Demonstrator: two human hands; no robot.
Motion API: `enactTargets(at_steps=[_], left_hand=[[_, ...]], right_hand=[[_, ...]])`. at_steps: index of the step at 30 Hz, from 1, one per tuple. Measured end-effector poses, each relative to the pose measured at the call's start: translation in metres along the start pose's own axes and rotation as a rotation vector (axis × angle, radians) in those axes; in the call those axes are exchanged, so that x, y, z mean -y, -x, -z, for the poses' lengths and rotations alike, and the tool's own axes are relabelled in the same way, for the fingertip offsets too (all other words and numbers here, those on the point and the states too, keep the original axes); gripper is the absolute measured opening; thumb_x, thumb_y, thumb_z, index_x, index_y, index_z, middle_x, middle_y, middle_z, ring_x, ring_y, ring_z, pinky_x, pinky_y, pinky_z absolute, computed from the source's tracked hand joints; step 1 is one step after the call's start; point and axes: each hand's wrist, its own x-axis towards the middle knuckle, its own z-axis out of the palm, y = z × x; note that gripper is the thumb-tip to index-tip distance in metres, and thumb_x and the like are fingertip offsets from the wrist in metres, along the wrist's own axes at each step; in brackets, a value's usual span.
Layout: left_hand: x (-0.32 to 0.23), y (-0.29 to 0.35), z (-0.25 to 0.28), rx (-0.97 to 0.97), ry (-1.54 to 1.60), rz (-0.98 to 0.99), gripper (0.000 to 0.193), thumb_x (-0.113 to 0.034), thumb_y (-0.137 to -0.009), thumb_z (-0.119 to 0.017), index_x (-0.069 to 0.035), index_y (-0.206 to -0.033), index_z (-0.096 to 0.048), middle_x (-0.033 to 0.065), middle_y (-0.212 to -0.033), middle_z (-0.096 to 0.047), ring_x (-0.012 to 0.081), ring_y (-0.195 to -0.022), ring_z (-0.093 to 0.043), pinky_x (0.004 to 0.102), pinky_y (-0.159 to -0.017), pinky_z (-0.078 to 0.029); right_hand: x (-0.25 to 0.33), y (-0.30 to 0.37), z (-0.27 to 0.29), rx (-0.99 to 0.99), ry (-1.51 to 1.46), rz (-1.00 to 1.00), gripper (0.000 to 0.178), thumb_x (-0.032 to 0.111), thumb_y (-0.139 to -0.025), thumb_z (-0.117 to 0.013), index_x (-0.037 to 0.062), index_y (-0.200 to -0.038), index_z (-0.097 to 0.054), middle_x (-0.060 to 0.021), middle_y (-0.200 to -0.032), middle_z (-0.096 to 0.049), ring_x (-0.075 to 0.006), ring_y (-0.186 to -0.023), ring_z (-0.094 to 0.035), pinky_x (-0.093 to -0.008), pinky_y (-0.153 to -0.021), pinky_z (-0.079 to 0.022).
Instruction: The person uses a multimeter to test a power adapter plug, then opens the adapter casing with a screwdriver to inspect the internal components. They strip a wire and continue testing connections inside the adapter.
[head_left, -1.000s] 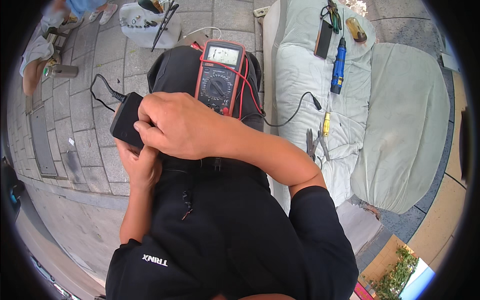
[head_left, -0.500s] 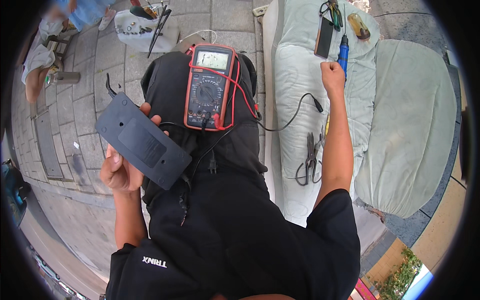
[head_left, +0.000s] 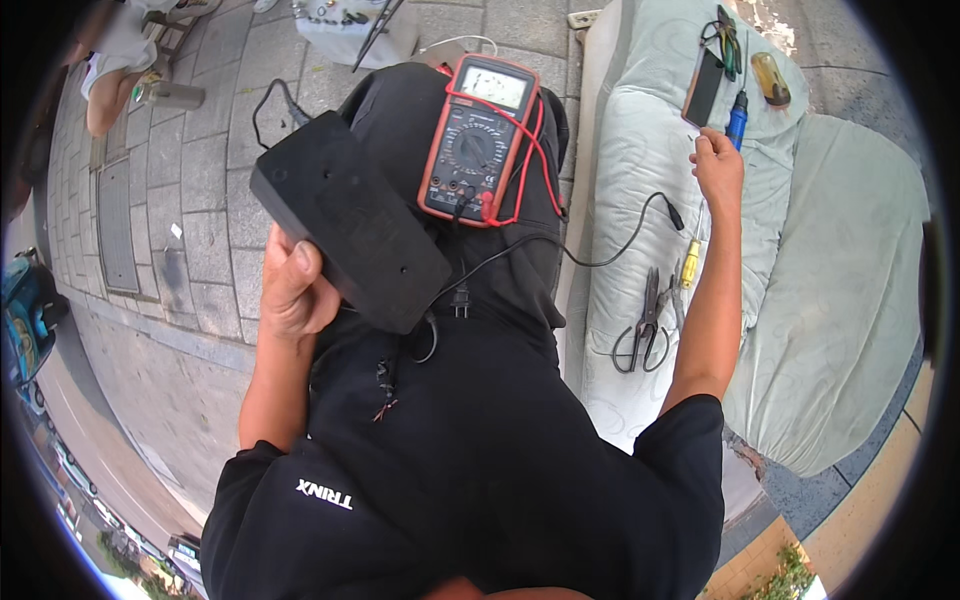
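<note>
A: The left hand (head_left: 295,290) grips the black power adapter (head_left: 345,220), fingers wrapped round its near end, holding it tilted above the lap; the red multimeter (head_left: 478,140) rests on the knee just beside it

B: And the right hand (head_left: 718,165)?

A: Stretched out to the pale cushion (head_left: 640,150), fingers curled together by the blue screwdriver (head_left: 738,118); whether they have clamped on it I cannot tell

B: What makes a good pick here?

A: I judge it best to take the handle square; keep the adapter steady, its cord (head_left: 610,250) slack; avoid nudging the pliers (head_left: 645,325) or the yellow screwdriver (head_left: 690,265) nearby
</note>
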Motion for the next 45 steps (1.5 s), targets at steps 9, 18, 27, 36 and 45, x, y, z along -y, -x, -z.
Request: enactTargets(at_steps=[9,18,27,36,45], left_hand=[[0.004,-0.002,-0.020,-0.071,-0.323,-0.011,0.092,-0.013,-0.086,-0.092,0.001,-0.159,-0.037,0.0131,-0.149,-0.055,0.0222,-0.134,-0.058,0.0395,-0.113,-0.049],[-0.003,0.014,-0.014,-0.039,-0.302,0.090,0.083,-0.011,-0.088,-0.090,0.006,-0.156,-0.045,0.0110,-0.128,-0.069,0.0162,-0.114,-0.067,0.0338,-0.102,-0.057],[0.005,0.013,0.008,0.066,-0.265,0.119,0.078,-0.008,-0.088,-0.088,0.005,-0.154,-0.050,0.0111,-0.127,-0.070,0.0161,-0.116,-0.068,0.0337,-0.102,-0.057],[0.002,0.012,0.019,0.086,-0.152,0.196,0.065,-0.019,-0.091,-0.086,0.001,-0.146,-0.058,0.0084,-0.133,-0.070,0.0165,-0.122,-0.065,0.0359,-0.109,-0.053],[-0.005,0.012,0.001,-0.009,-0.164,0.191,0.079,-0.025,-0.086,-0.091,0.003,-0.149,-0.052,0.0116,-0.137,-0.067,0.0200,-0.126,-0.064,0.0385,-0.114,-0.049]], right_hand=[[0.250,0.220,-0.093,1.014,-0.692,0.154,0.080,0.024,-0.092,-0.087,-0.0109,-0.152,-0.047,-0.0221,-0.139,-0.063,-0.0272,-0.128,-0.063,-0.0401,-0.107,-0.053],[0.269,0.234,-0.096,1.230,-0.690,-0.020,0.086,0.013,-0.086,-0.085,-0.0095,-0.155,-0.039,-0.0186,-0.141,-0.060,-0.0248,-0.127,-0.063,-0.0392,-0.108,-0.052],[0.260,0.242,-0.102,1.235,-0.722,-0.117,0.089,0.010,-0.083,-0.087,-0.0094,-0.155,-0.039,-0.0160,-0.138,-0.061,-0.0218,-0.123,-0.063,-0.0368,-0.106,-0.053],[0.258,0.238,-0.096,1.248,-0.786,-0.176,0.086,0.013,-0.085,-0.086,-0.0098,-0.155,-0.042,-0.0131,-0.135,-0.063,-0.0188,-0.122,-0.064,-0.0345,-0.106,-0.052],[0.251,0.231,-0.092,1.267,-0.858,-0.149,0.082,0.018,-0.092,-0.079,-0.0111,-0.158,-0.041,-0.0168,-0.144,-0.061,-0.0196,-0.128,-0.062,-0.0330,-0.108,-0.049]])
